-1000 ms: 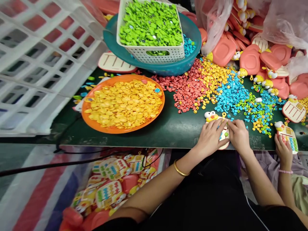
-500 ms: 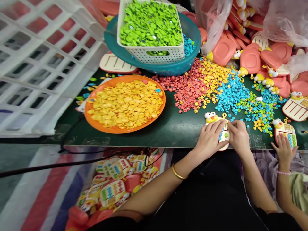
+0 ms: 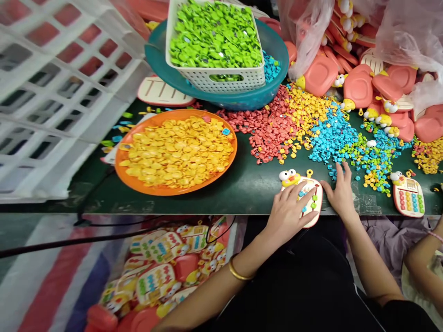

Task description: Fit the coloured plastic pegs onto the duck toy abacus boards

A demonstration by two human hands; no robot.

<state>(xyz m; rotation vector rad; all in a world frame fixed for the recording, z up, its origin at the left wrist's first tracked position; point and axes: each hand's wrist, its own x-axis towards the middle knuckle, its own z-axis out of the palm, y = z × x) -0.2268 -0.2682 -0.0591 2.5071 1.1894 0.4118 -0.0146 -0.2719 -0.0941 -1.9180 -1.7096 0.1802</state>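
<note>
A cream toy board with a duck head (image 3: 316, 203) is at the table's front edge, its lower end reaching past the edge. It has green and blue pieces in its slots and a small yellow ring at the top. My left hand (image 3: 287, 207) holds the board from the left, with fingers spread over its face and the thumb low across it. Just right of the board, my right hand (image 3: 341, 196) is open, fingers stretched toward a pile of small blue pieces (image 3: 332, 133). Nothing shows in its grasp.
An orange plate (image 3: 129, 182) of yellow pieces lies left, before a teal basin (image 3: 159, 55) bearing a white basket (image 3: 194, 76) of green pieces. Red pieces (image 3: 272, 131) are heaped mid-table. Another duck board (image 3: 408, 196) lies right, near another person's arm (image 3: 422, 258).
My right hand has left the board and opened toward the blue pieces. The board and my left hand appear further left. The other person's hand has come off the right-hand board.
</note>
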